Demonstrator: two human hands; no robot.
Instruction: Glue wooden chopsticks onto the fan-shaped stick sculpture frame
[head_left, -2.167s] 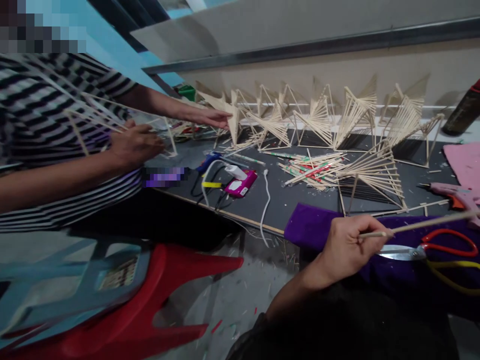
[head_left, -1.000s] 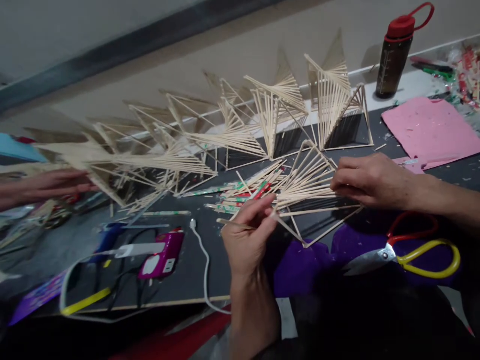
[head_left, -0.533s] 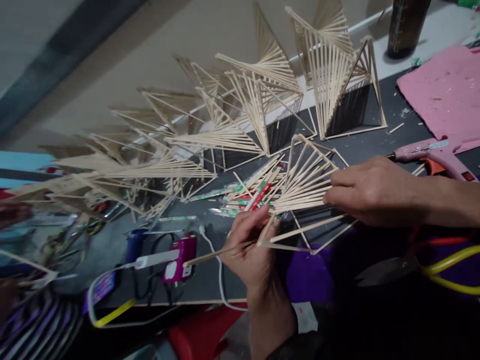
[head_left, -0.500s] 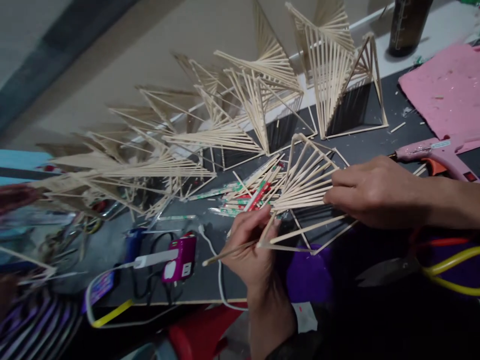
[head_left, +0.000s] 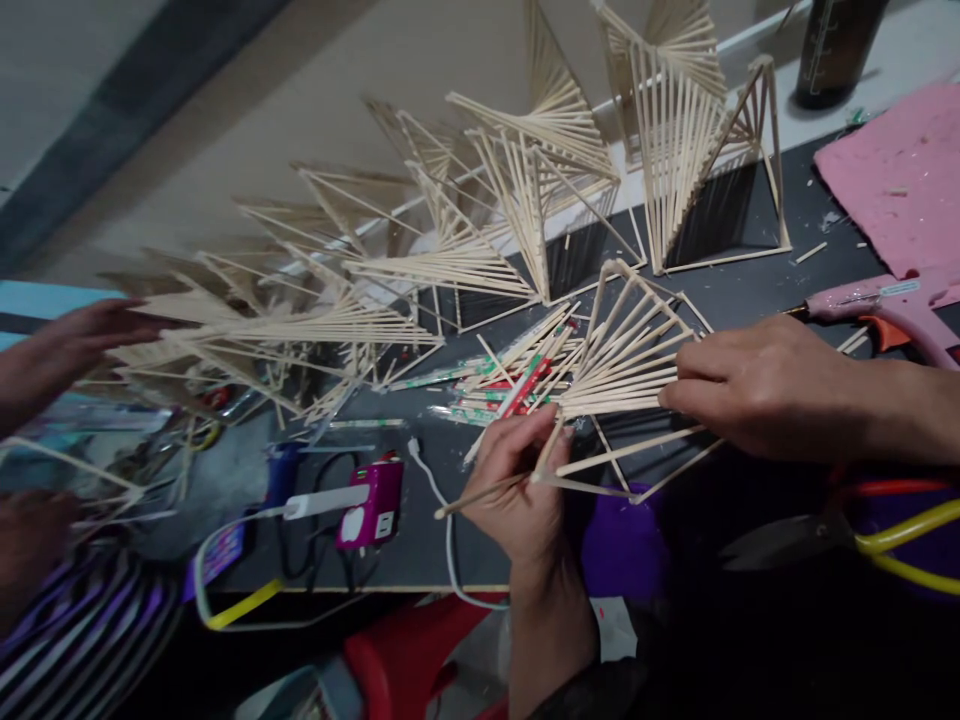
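My left hand (head_left: 517,480) is closed around the near-left corner of a chopstick frame (head_left: 622,385), whose pale sticks fan out between two edges. At the other end, my right hand (head_left: 772,390) pinches the fanned sticks' right side; its fingertips partly hide what lies between them. Behind my left hand lies a pile of loose and wrapped chopsticks (head_left: 517,385) in clear sleeves with red and green print. A pink glue gun (head_left: 870,298) rests just beyond my right wrist.
Several finished twisted stick frames (head_left: 675,150) stand along the wall. A co-worker's hand (head_left: 97,335) touches one at the left. Scissors (head_left: 787,540) with yellow-and-red handles lie near me. A magenta charger (head_left: 367,505), white cable, pink cloth (head_left: 900,180) and dark bottle (head_left: 836,50) are about.
The view has shifted slightly, so the scene sits further right. Both my hands keep hold of the chopstick frame. The co-worker's hand at the left shows more fully, at a stick frame.
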